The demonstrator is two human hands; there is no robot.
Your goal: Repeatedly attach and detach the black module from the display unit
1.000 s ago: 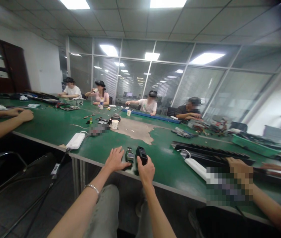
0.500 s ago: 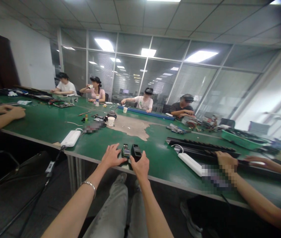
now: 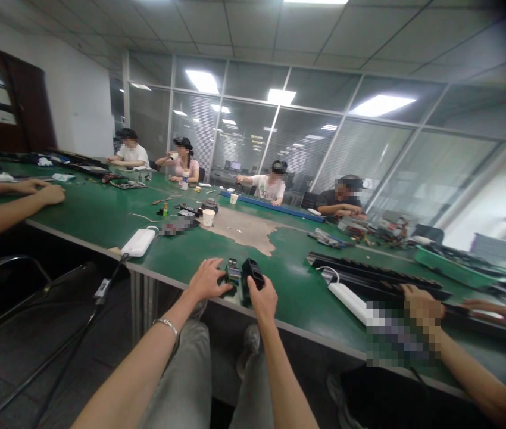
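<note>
Item 1: black box-shaped device [image 3: 253, 271], long axis tilted upright, held in right hand [image 3: 262, 301]. Item 2: small circuit module [image 3: 234, 273], just beside left hand [image 3: 206, 280], nearer, fingers spread, holding nothing visible.

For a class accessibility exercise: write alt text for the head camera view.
Seen from the wearer's head, the right hand holds a small black box on a green workbench, the left hand beside a small circuit board. Other people sit along the bench.
</note>
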